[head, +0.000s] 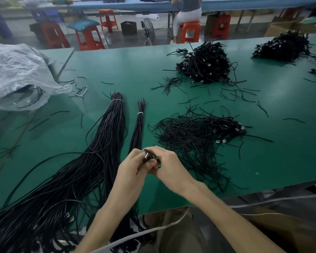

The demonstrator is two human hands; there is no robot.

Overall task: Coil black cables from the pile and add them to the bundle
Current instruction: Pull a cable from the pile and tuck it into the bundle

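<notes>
**Cable in both hands, coil not yet on a bundle**

Both hands meet over the near edge of the table (117, 66). L hand (131, 167) has its fingers curled round a black cable (146, 155). R hand (167, 162) pinches the same cable from the other side, so both are gripping and neither is free. A pale connector tip shows at the top of the grip. How many loops are made I can't tell, since the fingers cover most of it.

The pile (193, 137) lies just right of the hands, loose and tangled w/ connectors at its far side. The small bundle (138, 128) is directly behind the hands and the big bundle (108, 136) is left of it. Each is tied near the top w/ a white band. A far pile (204, 66) sits well apart.

Likely risks from here:
- Coil springs open if either pinch slackens before it's secured. Thin cable tends to unwind.
- The cable's free end, if any hangs below the grip, could snag in the small bundle's strands, which sit v. close.
- Pulling the next cable from the pile may drag its neighbours along, given the tangle.
- The big bundle fans out over the table edge at bottom left. A nudge from the L forearm could send strands sliding off.
</notes>
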